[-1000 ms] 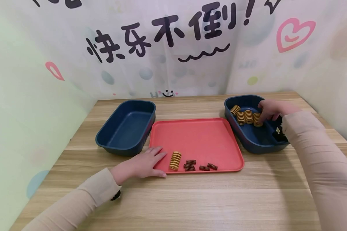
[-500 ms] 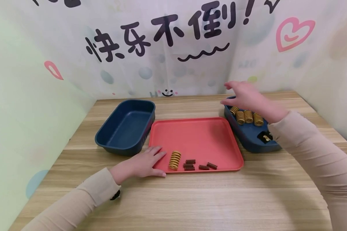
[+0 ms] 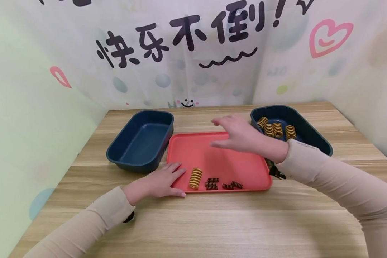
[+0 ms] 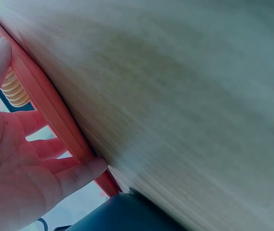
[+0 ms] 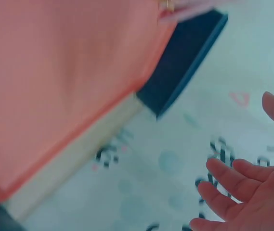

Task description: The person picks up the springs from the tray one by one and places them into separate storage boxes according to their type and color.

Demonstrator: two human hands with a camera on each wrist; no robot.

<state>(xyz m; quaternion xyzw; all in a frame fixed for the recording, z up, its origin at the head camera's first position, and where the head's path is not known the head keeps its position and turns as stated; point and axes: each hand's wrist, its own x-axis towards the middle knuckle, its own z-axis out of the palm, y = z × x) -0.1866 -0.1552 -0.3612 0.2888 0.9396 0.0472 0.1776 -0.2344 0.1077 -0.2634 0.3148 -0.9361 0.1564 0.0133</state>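
The right hand (image 3: 242, 138) has left the right bin (image 3: 313, 138) and hovers, fingers spread and empty, over the red tray (image 3: 219, 157). The left hand (image 3: 158, 184) rests flat on the tray's near left corner beside a yellow spring (image 3: 195, 178).

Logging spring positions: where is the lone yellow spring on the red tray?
In the head view, the yellow spring lies near the red tray's front-left edge, between the left hand and the small dark springs.

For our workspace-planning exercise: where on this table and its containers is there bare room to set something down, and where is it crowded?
Free: the whole left dark blue plastic bin; the red plastic tray behind its springs; the wooden table in front. Crowded: the tray's front edge, with the yellow coil spring, small dark springs and left hand; the right blue bin's far end, holding yellow springs.
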